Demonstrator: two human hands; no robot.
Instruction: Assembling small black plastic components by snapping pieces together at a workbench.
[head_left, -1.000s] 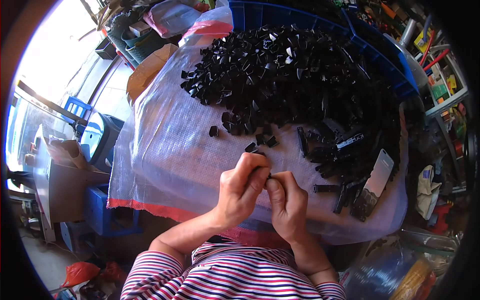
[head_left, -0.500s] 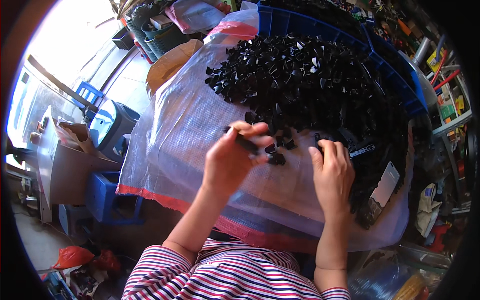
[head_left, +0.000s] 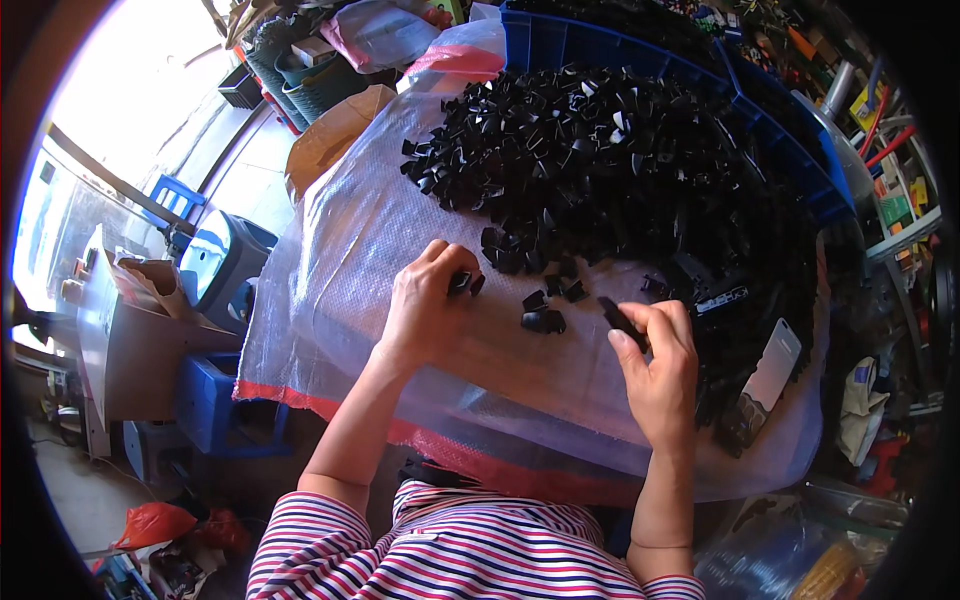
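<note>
In my right hand (head_left: 660, 372) a narrow black plastic piece (head_left: 620, 320) is pinched between thumb and fingers, its end pointing away to the left. My left hand (head_left: 412, 305) is closed around a small black plastic part (head_left: 463, 284), mostly hidden by the curled fingers. Between the hands, a few loose black clip-like parts (head_left: 543, 318) lie on a pale woven plastic sheet (head_left: 350, 240) with red edges. Just beyond rises a large heap of similar black parts (head_left: 590, 150), spreading to the right. Both hands hover over or rest on the sheet; contact is unclear.
A blue plastic crate (head_left: 620, 50) borders the heap at the back. A flat silvery and black slab (head_left: 768, 372) lies at the right. Blue stools (head_left: 225, 405) and a table (head_left: 140, 350) stand left. A cluttered metal rack (head_left: 900, 235) is at far right.
My left hand has moved left and curled inward around its part. The right hand has come slightly nearer, and the narrow black piece now shows plainly in its fingers.
</note>
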